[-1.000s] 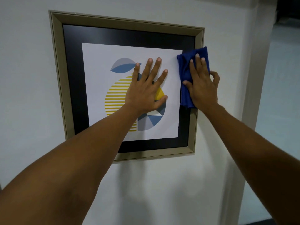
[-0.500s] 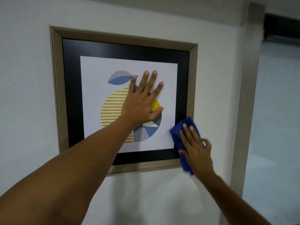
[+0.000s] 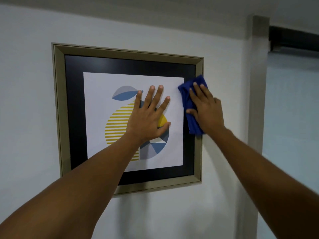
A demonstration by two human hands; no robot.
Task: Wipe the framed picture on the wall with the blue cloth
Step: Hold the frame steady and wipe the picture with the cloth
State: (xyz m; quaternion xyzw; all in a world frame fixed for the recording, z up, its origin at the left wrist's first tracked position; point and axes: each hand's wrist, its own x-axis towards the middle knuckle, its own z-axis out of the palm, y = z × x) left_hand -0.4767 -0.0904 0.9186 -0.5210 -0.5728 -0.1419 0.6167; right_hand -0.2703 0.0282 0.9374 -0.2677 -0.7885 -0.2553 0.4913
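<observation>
The framed picture (image 3: 59,107) hangs on a white wall: a beige frame, a black mat and a white print with yellow, blue and grey shapes. My left hand (image 3: 149,116) lies flat on the middle of the print, fingers spread, holding nothing. My right hand (image 3: 206,107) presses the folded blue cloth (image 3: 187,100) against the right side of the picture, over the black mat and the frame's right edge, in its upper half. The hand covers much of the cloth.
The white wall (image 3: 25,152) surrounds the frame. A grey vertical door jamb (image 3: 257,83) runs down just right of the picture. Beyond it is a pale blue surface (image 3: 293,118) with a dark rail (image 3: 293,40) at the top.
My right hand with the cloth went from the frame's upper right down to its lower right corner, then back up to the upper right side. The left hand stayed flat on the print.
</observation>
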